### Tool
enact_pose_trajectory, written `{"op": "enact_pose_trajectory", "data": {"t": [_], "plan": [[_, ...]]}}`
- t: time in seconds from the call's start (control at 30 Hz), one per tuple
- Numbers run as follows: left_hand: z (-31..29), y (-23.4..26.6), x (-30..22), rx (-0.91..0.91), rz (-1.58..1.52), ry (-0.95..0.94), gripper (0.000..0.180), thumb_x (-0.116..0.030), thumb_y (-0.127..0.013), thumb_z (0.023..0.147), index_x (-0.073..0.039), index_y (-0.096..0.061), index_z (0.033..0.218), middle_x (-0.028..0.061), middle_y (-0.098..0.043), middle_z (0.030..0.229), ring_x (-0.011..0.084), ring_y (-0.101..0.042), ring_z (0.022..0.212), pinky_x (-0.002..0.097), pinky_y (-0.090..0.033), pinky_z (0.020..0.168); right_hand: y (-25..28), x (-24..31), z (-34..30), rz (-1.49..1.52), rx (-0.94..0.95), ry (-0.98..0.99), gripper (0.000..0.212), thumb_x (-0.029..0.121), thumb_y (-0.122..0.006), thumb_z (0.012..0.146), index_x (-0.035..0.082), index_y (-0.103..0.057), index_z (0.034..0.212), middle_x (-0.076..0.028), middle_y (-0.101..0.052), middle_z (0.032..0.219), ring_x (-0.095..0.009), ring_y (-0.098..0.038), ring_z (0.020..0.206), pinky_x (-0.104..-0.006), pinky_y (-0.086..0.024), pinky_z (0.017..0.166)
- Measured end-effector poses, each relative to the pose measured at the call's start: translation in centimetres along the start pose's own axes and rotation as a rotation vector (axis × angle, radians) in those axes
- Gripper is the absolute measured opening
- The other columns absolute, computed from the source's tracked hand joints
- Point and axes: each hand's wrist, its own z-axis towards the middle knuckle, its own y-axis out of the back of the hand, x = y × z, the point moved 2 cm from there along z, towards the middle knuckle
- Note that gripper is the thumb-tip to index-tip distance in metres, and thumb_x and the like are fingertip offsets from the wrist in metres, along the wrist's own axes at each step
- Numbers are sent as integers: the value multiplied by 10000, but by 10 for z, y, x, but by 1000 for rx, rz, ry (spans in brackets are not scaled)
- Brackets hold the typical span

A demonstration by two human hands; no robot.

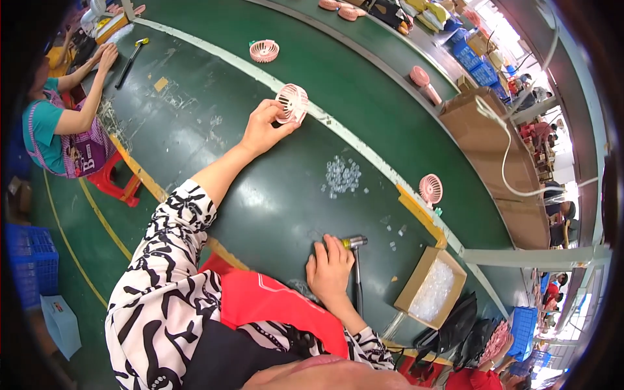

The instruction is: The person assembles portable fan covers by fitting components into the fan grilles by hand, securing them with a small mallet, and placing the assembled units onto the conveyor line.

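My left hand [265,129] reaches out to the white strip along the belt. Its thumb and fingers are closed on the rim of a pink slotted fan housing [292,103]. My right hand [330,268] lies on the dark green table [260,201] with its fingers stretched out, and I see nothing held in it. Right beside its fingertips is a hammer [357,260] with a metal and yellow head and a black handle. Beyond that hand, a loose pile of small clear plastic pieces [342,177] is spread on the table.
An open carton [416,279] of clear pieces stands at right. On the green belt [364,84] sit a pink fan part [264,51] and another [430,189]. At far left a co-worker [65,130] sits near a second hammer [132,63]. A large brown carton [487,156] stands beyond.
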Motion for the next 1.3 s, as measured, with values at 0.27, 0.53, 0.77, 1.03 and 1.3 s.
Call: {"op": "enact_pose_trajectory", "data": {"t": [0.27, 0.53, 0.77, 1.03, 1.3], "plan": [[-109, 29, -131, 564, -25, -238, 348, -105, -833, 694, 4, -594, 922, 167, -587, 1161, 353, -597, 1096, 405, -514, 906, -2, -18, -9, 265, -131, -120, 260, -29, -544, 848, -9, -610, 1099, -182, -616, 1198, -362, -560, 1130, -448, -405, 984], [-157, 34, -182, 643, 301, -235, 417, -6, -710, 761, 6, -594, 1162, 201, -532, 1296, 389, -489, 1249, 438, -439, 1029, -5, -31, -5, 497, -290, -151, 200, -85, -505, 866, -49, -638, 1011, -184, -666, 1113, -343, -625, 1064, -393, -484, 943], [-178, 20, -177, 644, 197, -211, 411, -13, -700, 785, 24, -581, 1177, 197, -565, 1234, 368, -570, 1118, 416, -499, 929, 9, -24, -4, 564, -257, -189, 126, 14, -619, 867, -37, -643, 980, -161, -690, 988, -277, -652, 904, -373, -517, 796], [-178, 6, -178, 602, 93, -173, 298, 5, -702, 757, 24, -591, 1033, 184, -607, 1091, 366, -598, 1016, 421, -510, 863, 0, 0, 3, 1024, 181, -668, 188, 129, -711, 876, -28, -613, 911, -57, -692, 741, -55, -566, 610, -226, -420, 526], [-177, 0, -179, 569, 107, -42, 443, 30, -703, 747, 28, -589, 1175, 185, -617, 1079, 353, -623, 982, 402, -530, 832, 1, 2, 16, 990, 179, -573, 149, 69, -638, 901, -52, -678, 978, -61, -697, 744, -53, -594, 648, -218, -459, 581]]}}
